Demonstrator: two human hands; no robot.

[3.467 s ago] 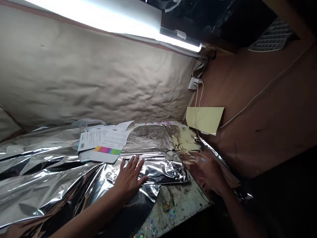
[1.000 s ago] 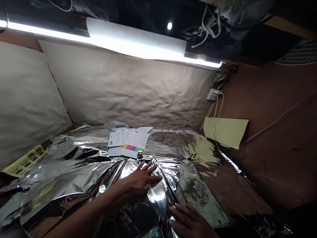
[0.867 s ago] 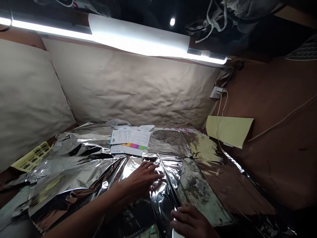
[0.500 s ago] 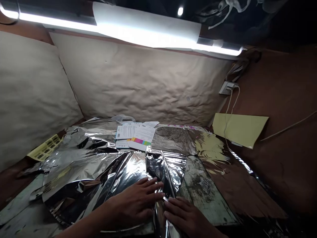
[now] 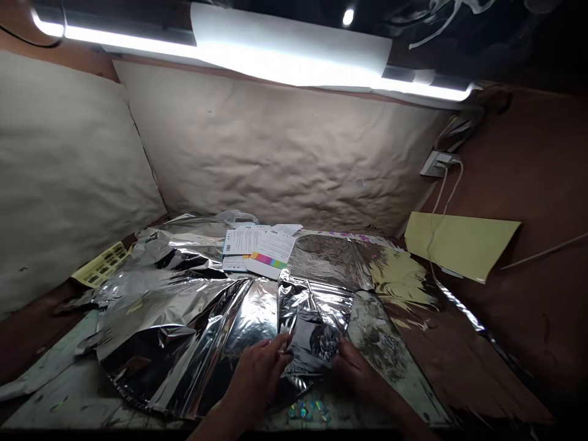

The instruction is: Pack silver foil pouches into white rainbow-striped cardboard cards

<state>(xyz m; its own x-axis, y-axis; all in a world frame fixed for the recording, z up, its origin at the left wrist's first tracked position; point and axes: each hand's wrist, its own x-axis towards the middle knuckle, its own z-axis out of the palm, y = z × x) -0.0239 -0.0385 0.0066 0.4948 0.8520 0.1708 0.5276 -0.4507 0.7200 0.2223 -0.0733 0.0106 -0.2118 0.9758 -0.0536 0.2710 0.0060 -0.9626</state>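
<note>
Silver foil [image 5: 184, 361] with a rounded, seamed edge lies flat over the bench in several layers. At its right side a folded dark, shiny foil flap [image 5: 312, 343] is raised between my hands. My left hand [image 5: 260, 370] closes its thumb and fingers on the flap's left edge. On the opposite edge my right hand [image 5: 356, 367] grips with its fingers curled, partly in shadow. Small glittery bits [image 5: 310, 411] lie on the bench just below the flap, between my forearms.
Printed cards [image 5: 271, 248] lie on the foil at the back. A yellow sheet [image 5: 463, 245] stands by the right wall, below a socket [image 5: 438, 164] with hanging cables. Another yellow printed sheet [image 5: 101, 264] is at the left. A tube lamp [image 5: 294, 58] glows overhead.
Both hands were lying on a narrow fold of foil. Now they are spread further apart, holding the foil flap opened wider between them. The glittery bits have come into view.
</note>
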